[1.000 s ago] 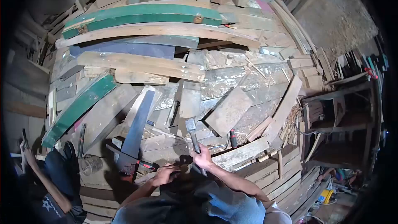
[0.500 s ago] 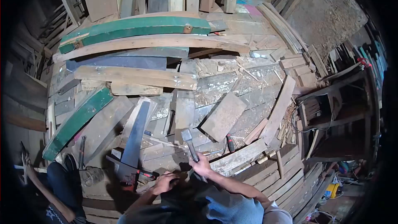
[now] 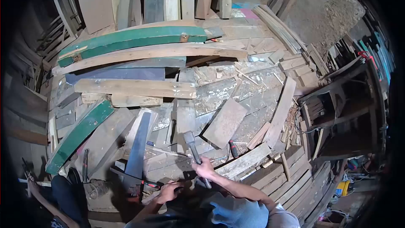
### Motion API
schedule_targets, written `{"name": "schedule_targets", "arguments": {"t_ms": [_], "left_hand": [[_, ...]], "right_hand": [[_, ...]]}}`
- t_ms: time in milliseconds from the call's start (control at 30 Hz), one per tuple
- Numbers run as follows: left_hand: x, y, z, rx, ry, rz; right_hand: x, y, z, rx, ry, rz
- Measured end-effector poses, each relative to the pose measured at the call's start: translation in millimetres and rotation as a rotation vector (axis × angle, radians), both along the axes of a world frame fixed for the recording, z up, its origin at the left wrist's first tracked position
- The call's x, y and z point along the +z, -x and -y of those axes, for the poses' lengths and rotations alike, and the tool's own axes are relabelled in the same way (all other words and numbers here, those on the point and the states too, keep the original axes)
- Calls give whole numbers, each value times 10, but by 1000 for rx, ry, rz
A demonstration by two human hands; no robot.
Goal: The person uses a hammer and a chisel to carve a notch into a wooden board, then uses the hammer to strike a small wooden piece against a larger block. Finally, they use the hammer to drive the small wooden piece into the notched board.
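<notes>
My right hand is wrapped round the handle of a hammer, its metal head pointing up and away from me. To the left, my left hand is low near my body with its fingers curled; what lies under them is too dark to make out. Beside that hand is a red and black handled tool. A long saw blade lies further left. A screwdriver with a red and black handle rests right of the hammer, near a rectangular wooden block.
Curved green beams and a pale curved beam lie across the back. A shorter green piece is at the left. Another person's hand shows at the far left. A dark shelf frame stands right.
The view has shifted slightly, so the boards appear a little lower and further left. The hammer stays in my right hand, and my left hand remains low near my body.
</notes>
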State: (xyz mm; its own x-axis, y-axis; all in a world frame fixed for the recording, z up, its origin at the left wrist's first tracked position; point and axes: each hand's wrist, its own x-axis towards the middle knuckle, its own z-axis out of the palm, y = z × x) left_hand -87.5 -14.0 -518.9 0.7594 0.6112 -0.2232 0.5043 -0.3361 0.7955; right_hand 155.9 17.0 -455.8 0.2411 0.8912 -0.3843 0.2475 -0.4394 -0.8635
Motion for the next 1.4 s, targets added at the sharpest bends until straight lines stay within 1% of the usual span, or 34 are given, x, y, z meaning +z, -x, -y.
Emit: {"name": "schedule_targets", "arguments": {"t_ms": [33, 67, 100, 167, 200, 233, 300, 333, 367, 433, 500, 567, 600, 633, 700, 733, 767, 833, 900, 933, 967, 1033, 1100, 1133, 1167, 1233, 1267, 1300, 1367, 1400], "left_hand": [[12, -6, -7, -8, -5, 2], [28, -8, -10, -13, 5, -24], [44, 1, -5, -20, 20, -55], [13, 26, 23, -2, 26, -34], [-10, 26, 6, -7, 18, -17], [7, 19, 16, -12, 15, -3], [27, 5, -3, -13, 14, -34], [35, 1, -12, -9, 18, -31], [41, -13, -30, -4, 20, -25], [44, -25, -19, 5, 25, 27], [15, -12, -6, 42, 75, -36], [74, -35, -1, 62, 54, -23], [118, -36, -7, 85, 32, -9], [162, -28, -34, 76, 35, -22], [286, -28, -104, 204, 211, 22], [490, -42, -212, 223, 286, -35], [464, 17, -316, 212, 301, 10], [423, 122, -670, -9, -32, 83], [560, 173, -941, 144, -17, -76], [731, 79, -1161, 53, -188, 4], [884, -63, -1409, -37, -354, 91], [974, -261, -1820, -170, -446, 90], [1214, -733, -2164, -271, -506, -63], [1211, -1016, -2301, -273, -470, -42], [1158, -1328, -2390, -272, -433, -17], [950, -2031, -2423, -188, -488, 28], [865, -2377, -2388, -168, -420, 30], [754, -2688, -2322, -144, -347, 29], [271, -3246, -2162, -170, -262, -139], [101, -3485, -2065, -119, -264, -146]], "right_hand": [[-46, -13, 29, 11, 104, -20], [-168, -18, 88, 36, -60, 40], [-293, -52, 154, 24, -57, 39], [-329, -80, 266, 58, 61, 13], [-359, -68, 312, 33, -60, 80], [-315, -83, 330, 28, -54, 82], [-242, -104, 328, -9, 61, -54], [-169, -129, 317, 10, 71, -8], [-169, -143, 300, 7, 72, -8], [-160, -170, 268, 31, -11, 89], [-154, -215, 236, -4, -42, 58], [-1, -336, 202, 136, 220, 118], [-208, -400, 298, 202, -25, 143], [-195, -449, 351, 231, 5, 123], [-246, -527, 474, 271, 3, 123], [-278, -543, 553, 255, 67, 105], [-241, -546, 613, 221, 35, 94], [-184, -564, 717, 104, 193, 132], [-216, -625, 825, -38, 184, 191], [-215, -673, 862, -131, 168, 197], [-221, -737, 899, -142, 183, 192], [-250, -916, 959, -294, 162, 385], [-258, -1087, 916, -415, 223, 363], [-232, -1168, 859, -432, 270, 384], [-306, -1248, 836, -487, 314, 359], [-451, -1396, 792, -517, 414, 417], [-551, -1472, 839, -524, 419, 414], [-721, -1557, 919, -549, 463, 338], [-550, -1613, 947, -415, 409, 347], [-723, -1688, 1114, -302, 395, 428]]}}
